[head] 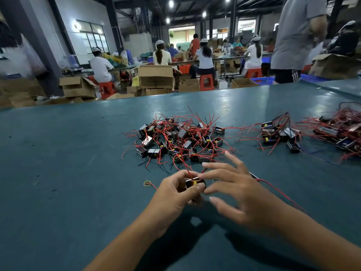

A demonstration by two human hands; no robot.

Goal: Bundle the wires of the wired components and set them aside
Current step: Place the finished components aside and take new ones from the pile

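My left hand (175, 194) grips a small black wired part (193, 183) with a yellow band, my fingers (182, 174) and thumb curled round it just above the green table (68, 153). Red wires (184, 163) rise from the part toward the pile in front of me. My right hand (240, 194) hovers beside it with its fingers spread and nearly straight, tips close to the part; they are blurred, so I cannot tell whether they touch it. A long red wire (281, 194) runs out from behind my right hand across the table to the right.

A rubber band (147, 183) lies on the table just left of my left hand.

Ahead of my hands sits a heap of loose parts (179, 137), black blocks tangled in red wires that stick out on every side. To the right, apart from it, is a smaller cluster (277, 133), and further right, at the edge of the view, another tangled heap (338, 132).

Beyond the table, cardboard boxes (155, 77) stand on the floor, and people in white caps (204, 55) sit on red stools (206, 81) at long benches. A person in a grey shirt (295, 36) stands at the far right side of my table.
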